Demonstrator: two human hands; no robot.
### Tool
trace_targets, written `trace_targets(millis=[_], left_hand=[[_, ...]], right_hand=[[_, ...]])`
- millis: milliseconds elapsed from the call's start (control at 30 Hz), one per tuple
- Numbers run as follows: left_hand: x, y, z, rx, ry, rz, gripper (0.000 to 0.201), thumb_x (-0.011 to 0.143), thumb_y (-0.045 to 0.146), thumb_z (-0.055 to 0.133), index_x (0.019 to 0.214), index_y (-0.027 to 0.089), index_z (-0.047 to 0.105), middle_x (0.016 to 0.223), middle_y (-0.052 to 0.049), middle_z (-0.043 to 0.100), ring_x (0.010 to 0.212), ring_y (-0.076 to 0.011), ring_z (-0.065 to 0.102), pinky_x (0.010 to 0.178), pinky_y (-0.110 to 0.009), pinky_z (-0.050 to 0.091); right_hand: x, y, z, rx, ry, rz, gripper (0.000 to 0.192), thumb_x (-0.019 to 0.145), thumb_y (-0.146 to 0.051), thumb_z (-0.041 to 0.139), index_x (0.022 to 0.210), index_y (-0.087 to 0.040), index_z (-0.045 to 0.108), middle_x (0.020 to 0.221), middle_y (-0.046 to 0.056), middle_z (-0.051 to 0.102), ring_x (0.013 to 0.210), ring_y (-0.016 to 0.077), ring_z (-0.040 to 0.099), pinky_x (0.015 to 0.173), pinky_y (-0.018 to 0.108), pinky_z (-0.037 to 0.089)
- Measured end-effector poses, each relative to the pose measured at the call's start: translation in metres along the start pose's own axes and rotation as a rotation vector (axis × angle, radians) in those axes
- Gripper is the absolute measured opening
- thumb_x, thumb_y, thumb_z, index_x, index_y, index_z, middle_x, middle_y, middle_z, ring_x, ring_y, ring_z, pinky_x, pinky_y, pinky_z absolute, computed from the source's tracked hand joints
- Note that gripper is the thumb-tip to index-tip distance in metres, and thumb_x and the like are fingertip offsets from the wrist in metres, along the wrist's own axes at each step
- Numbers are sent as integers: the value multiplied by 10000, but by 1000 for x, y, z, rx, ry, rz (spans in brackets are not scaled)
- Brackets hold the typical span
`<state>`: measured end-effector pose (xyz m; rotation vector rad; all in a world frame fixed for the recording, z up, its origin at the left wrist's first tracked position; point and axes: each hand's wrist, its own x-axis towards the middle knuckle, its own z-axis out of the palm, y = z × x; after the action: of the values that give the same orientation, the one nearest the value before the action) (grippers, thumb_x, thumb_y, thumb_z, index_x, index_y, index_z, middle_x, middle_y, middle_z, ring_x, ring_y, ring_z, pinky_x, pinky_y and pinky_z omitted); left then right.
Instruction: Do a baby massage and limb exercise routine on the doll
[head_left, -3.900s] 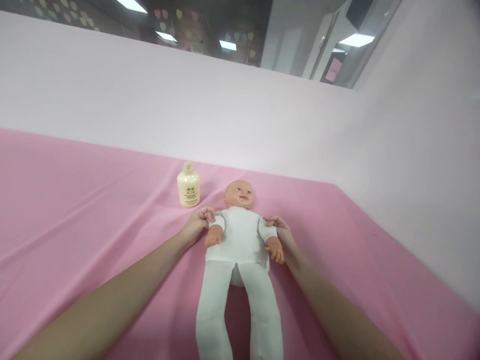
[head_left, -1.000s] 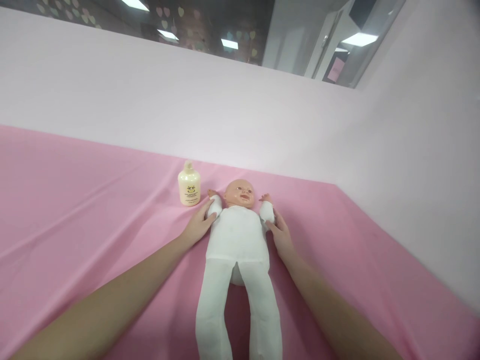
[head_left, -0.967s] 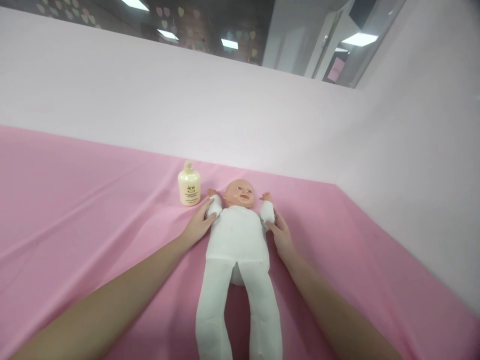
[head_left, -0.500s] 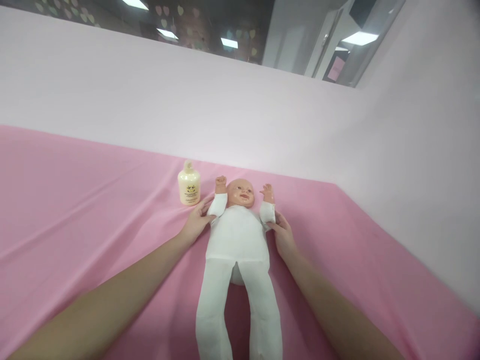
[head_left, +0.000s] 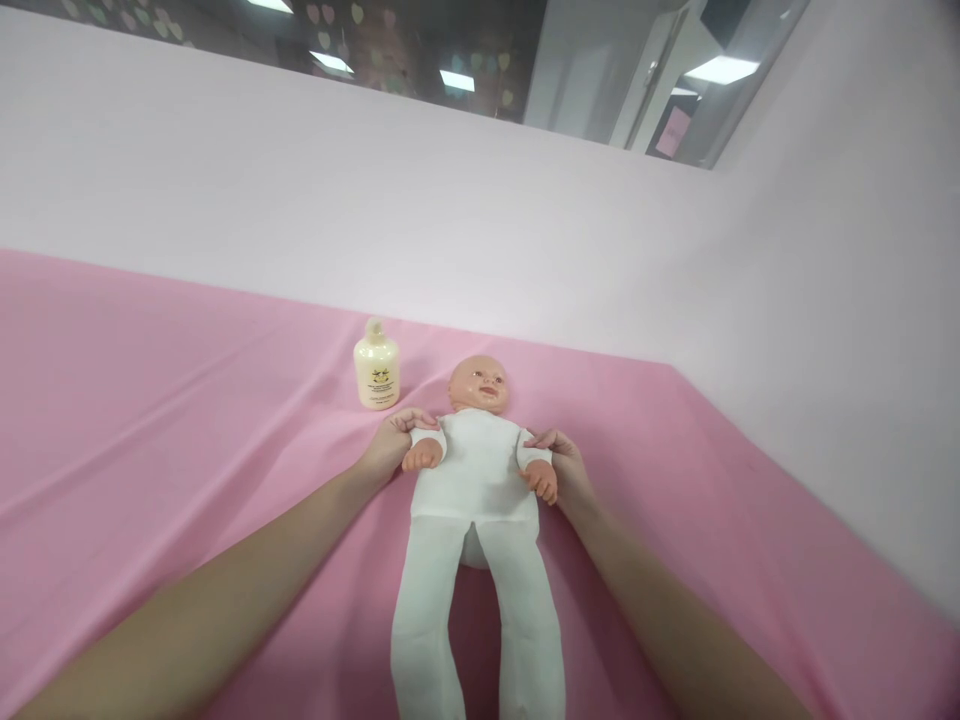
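A baby doll [head_left: 477, 470] with a white cloth body lies on its back, head toward the wall and legs toward me. My left hand [head_left: 394, 440] is closed around the doll's arm on the left side, its fingers over the white sleeve. On the other side my right hand [head_left: 564, 460] grips the doll's other arm, fingers across the upper sleeve. Both doll arms are bent, with their hands pointing down beside the torso. Just beyond my left hand a pale yellow pump bottle [head_left: 377, 372] stands upright, not touched. The doll's feet lie outside the picture.
A pink cloth [head_left: 247, 400] with some creases covers the surface under the doll. Behind it rises a white wall [head_left: 375, 200] with a dark window [head_left: 420, 60] above, reflecting lights. Another white wall [head_left: 840, 300] closes off the right side.
Both doll arms have swung down from raised beside the head to pointing toward the legs. My hands have stayed on them, the fingers now over the sleeves.
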<state>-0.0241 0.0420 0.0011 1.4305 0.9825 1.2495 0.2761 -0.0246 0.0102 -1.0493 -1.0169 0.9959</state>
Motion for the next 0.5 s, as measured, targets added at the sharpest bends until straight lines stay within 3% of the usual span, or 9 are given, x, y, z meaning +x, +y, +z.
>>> trace_targets(millis=[167, 300, 500], left_hand=[[-2, 8, 3, -248, -13, -122, 261, 615, 238, 770, 864, 182, 717, 933, -89, 798, 925, -292, 748, 918, -468, 579], [-3, 11, 4, -278, -16, -127, 385, 607, 165, 733, 991, 182, 731, 992, -56, 784, 930, -258, 714, 867, -389, 540], [-1, 1, 1, -171, 2, -48, 539, 722, 181, 658, 1261, 203, 674, 1273, -86, 718, 1240, -301, 631, 1050, -424, 483]], right_hand=[[-2, 1, 0, 31, 8, 74, 143, 604, -222, 761, 711, -262, 674, 926, 20, 794, 935, 268, 719, 943, 469, 553], [0, 4, -1, 65, 6, 68, 197, 646, -213, 741, 837, -264, 735, 1030, 17, 793, 1011, 264, 693, 914, 397, 522], [0, 3, 0, -20, 59, 42, 285, 702, -248, 695, 982, -289, 735, 994, -19, 742, 964, 228, 623, 834, 333, 463]])
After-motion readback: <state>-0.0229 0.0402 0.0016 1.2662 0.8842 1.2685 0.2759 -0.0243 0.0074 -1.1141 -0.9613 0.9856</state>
